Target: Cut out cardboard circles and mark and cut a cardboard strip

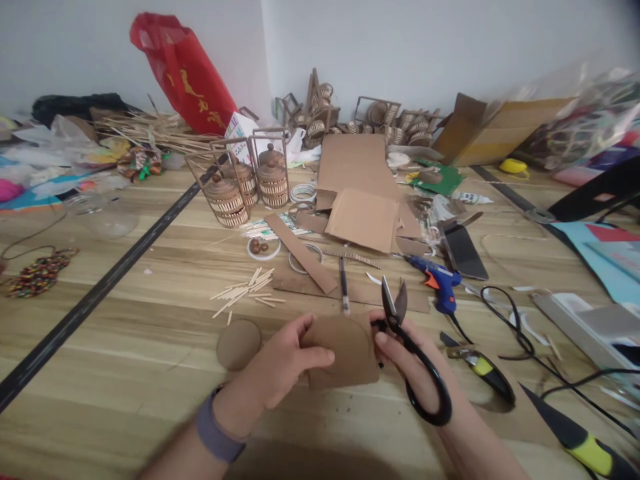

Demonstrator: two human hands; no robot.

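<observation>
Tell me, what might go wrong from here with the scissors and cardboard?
The scissors stand open in the right hand, close to the cardboard piece that the left hand holds; a slip might nick that hand. The blue glue gun lies just beyond the right hand; a stray reach could knock it. The loose sticks lie near the left hand and might scatter if brushed.

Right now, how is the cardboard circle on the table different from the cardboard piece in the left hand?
The cardboard circle is round; the cardboard piece has a curved top and a straighter bottom edge. The circle looks smaller, the piece bigger. The circle lies on the table; the left hand grips the piece. Both are flat and brown.
</observation>
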